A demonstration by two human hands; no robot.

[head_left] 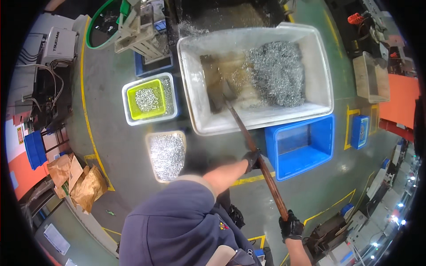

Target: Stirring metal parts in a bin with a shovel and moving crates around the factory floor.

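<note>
Both my gloved hands are closed around the brown wooden handle of a long shovel. My left hand grips it about midway, near the tub's front side. Farther back at the right, my right hand holds its end. The dark blade reaches into a large white tub, over the wet brown bottom in its left part. I cannot tell whether the blade touches the bottom. A heap of grey metal shavings fills the tub's right side, apart from the blade.
A blue bin stands against the tub's front right. To its left are a yellow-green basket of small metal pieces inside a white container, and a pale tub of shiny metal bits. Brown paper bags lie farther left.
</note>
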